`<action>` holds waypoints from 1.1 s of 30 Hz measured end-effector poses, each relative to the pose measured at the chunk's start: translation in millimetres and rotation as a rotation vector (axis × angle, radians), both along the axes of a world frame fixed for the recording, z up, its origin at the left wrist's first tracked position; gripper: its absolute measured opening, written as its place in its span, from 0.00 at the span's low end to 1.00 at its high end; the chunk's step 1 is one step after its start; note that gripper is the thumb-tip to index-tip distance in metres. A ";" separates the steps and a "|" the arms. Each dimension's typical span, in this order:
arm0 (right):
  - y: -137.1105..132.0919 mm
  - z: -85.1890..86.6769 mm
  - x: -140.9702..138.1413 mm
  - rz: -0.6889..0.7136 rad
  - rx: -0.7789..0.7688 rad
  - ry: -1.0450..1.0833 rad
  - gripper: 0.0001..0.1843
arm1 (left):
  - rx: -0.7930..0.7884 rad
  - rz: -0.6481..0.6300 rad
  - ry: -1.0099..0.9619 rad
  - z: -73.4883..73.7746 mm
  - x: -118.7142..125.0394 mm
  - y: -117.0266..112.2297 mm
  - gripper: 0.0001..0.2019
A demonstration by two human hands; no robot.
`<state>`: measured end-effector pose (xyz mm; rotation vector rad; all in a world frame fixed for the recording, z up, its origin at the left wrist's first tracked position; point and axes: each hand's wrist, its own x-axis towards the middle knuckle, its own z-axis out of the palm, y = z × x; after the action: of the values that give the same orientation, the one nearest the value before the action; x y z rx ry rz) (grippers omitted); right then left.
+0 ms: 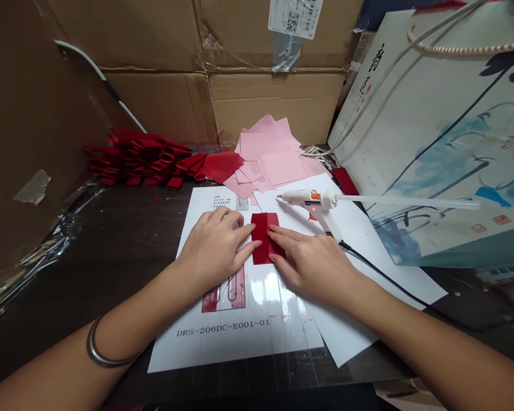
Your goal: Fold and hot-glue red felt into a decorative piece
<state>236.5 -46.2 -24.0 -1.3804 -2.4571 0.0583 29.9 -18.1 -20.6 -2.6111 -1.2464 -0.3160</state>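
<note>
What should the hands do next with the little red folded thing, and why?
Probably the right hand should press the folded red piece flat, I think. Its fingertips and the left hand are already on it, and a flap at its lower right seems to stick out.

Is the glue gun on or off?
Apparently on: a red light glows on the white hot glue gun, its black cord trailing away.

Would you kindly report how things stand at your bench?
Left hand, right hand flat on folded red piece, on printed white sheet. Glue gun beside right hand.
</note>
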 end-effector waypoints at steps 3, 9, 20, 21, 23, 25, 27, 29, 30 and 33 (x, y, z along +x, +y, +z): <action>0.1 0.7 0.0 -0.005 -0.025 0.008 0.21 | -0.005 0.020 0.023 0.6 -0.1 0.0 0.16; 0.0 -0.6 -1.0 0.030 -0.063 0.216 0.24 | -0.028 -0.031 -0.059 -2.7 -0.6 2.1 0.15; 6.6 -6.1 -6.5 0.156 -0.119 0.503 0.24 | 0.009 -0.156 0.053 -3.1 1.0 2.7 0.11; 6.5 -5.6 -6.3 0.170 -0.118 0.501 0.24 | 0.009 -0.153 0.052 -3.4 1.4 2.7 0.11; 6.3 -4.2 -5.9 0.197 -0.123 0.488 0.24 | 0.002 -0.149 0.058 -4.5 2.0 2.5 0.12; 6.0 -2.7 -5.8 0.200 -0.136 0.450 0.24 | -0.005 -0.143 0.077 -5.5 2.6 2.0 0.12; 5.7 -1.1 -6.0 0.161 -0.144 0.395 0.24 | -0.002 -0.130 0.102 -6.4 3.0 1.4 0.12; 5.1 0.5 -6.1 0.108 -0.134 0.351 0.24 | 0.008 -0.114 0.122 -7.0 3.2 0.9 0.12; 4.8 1.1 -6.1 0.086 -0.125 0.337 0.24 | 0.011 -0.107 0.129 -7.3 3.2 0.8 0.12; 4.2 2.3 -5.6 0.034 -0.104 0.294 0.23 | 0.018 -0.095 0.142 -7.8 2.9 0.8 0.12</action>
<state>230.9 -42.0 -21.7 -1.2684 -2.2577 0.3742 32.8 -17.3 -28.5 -2.6309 -1.0705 -0.1545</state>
